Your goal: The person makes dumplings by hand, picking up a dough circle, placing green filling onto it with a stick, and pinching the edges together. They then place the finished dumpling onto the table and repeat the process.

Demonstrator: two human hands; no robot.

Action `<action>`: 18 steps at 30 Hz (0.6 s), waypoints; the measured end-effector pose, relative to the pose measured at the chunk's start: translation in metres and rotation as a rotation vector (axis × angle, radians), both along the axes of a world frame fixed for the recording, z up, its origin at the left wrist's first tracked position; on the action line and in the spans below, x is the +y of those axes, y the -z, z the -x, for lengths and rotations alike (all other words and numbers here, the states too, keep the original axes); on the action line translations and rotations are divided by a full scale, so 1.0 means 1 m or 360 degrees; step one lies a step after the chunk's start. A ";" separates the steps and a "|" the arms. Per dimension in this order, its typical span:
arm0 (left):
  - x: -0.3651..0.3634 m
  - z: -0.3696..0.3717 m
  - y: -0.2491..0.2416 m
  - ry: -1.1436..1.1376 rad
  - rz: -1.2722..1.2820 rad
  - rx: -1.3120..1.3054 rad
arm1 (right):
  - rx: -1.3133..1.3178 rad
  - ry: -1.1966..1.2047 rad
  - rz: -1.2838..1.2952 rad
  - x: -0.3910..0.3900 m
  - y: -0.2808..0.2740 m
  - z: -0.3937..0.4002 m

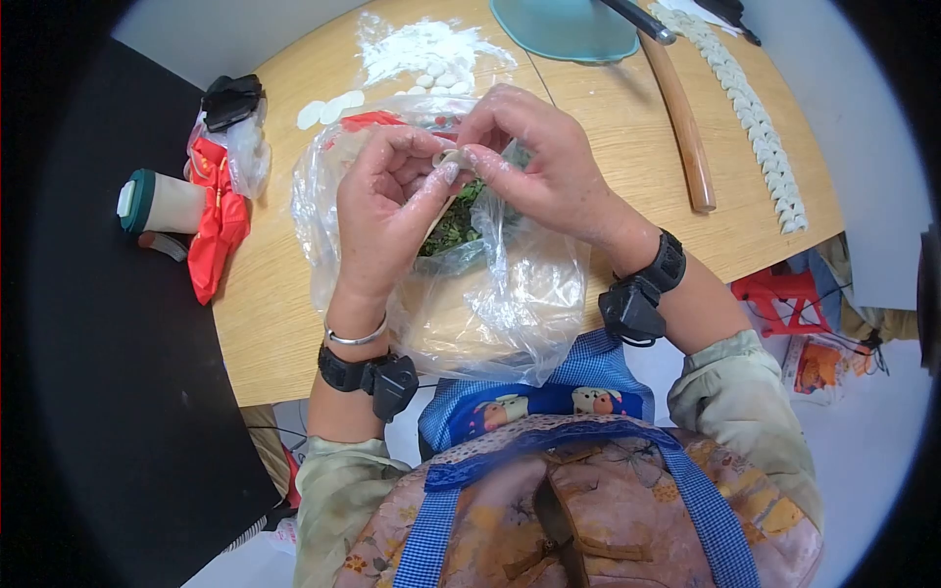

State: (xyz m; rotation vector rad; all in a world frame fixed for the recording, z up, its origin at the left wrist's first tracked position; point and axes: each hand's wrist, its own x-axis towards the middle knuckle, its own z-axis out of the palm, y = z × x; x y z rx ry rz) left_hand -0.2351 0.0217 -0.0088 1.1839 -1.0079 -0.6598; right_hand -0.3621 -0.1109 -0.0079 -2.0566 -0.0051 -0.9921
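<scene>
Dough piece, small and pale: held above the clear plastic bag, which is the landmark for all places below. Nearest: blue checked apron at the near edge of the bag. Black wrist device on the left wrist, with a silver bangle beside it; matching unit on the right wrist. Left hand, over the bag: thumb and index finger pinch the dough piece. Right hand, over the bag: thumb and index finger pinch it from the other side, remaining fingers curled. Exact shape of the piece unclear, partly covered by fingertips. Chopped greens visible in the bag's opening. Left of the bag: red pouch and a white-and-green container. Right of the bag: wooden rod; farther right, a row of overlapping pale dough pieces. Beyond the bag: flat dough discs, small dough lumps, scattered flour, teal bowl.
</scene>
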 end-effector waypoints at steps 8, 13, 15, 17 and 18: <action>0.000 -0.001 0.001 0.0055 0.0024 -0.0088 | 0.0027 -0.0017 -0.0011 0.001 -0.001 0.000; 0.001 0.001 0.000 0.0017 -0.0010 -0.0026 | 0.0031 0.0022 0.0025 0.000 0.000 -0.001; 0.001 0.001 0.000 0.0000 -0.0037 -0.0024 | 0.0030 0.0018 0.0006 0.000 0.000 0.000; 0.001 -0.001 0.003 -0.0014 -0.0021 -0.0045 | 0.0029 0.0015 -0.0013 0.000 0.000 0.000; 0.001 -0.001 0.003 -0.0014 -0.0021 -0.0045 | 0.0035 0.0022 -0.0026 0.000 0.000 0.000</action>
